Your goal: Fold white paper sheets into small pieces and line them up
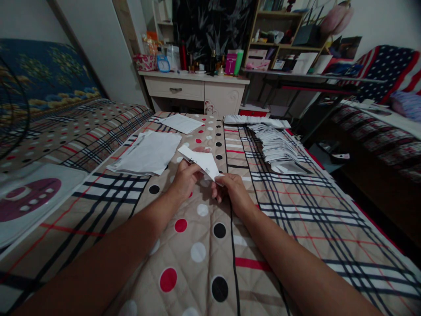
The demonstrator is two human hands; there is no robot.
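A small white sheet of paper [203,161], partly folded and with dark print on it, is held up just above the bedspread. My left hand [187,176] pinches its left lower side, and my right hand [232,186] grips its lower right corner between thumb and fingers. Left of the hands lies a loose stack of white paper sheets [149,151]. Behind that stack rests a thinner pile of white sheets [182,123]. To the right, many folded paper pieces [276,147] overlap in a long row, with another row of folded papers [255,120] across its far end.
A quilted bedspread [197,272] with dots and plaid covers the bed. At left lies a plastic-wrapped package [33,197] with a purple oval. A white dresser [187,90] bearing bottles and a blue clock [163,63] stands beyond; a desk with shelves [279,44] is farther right.
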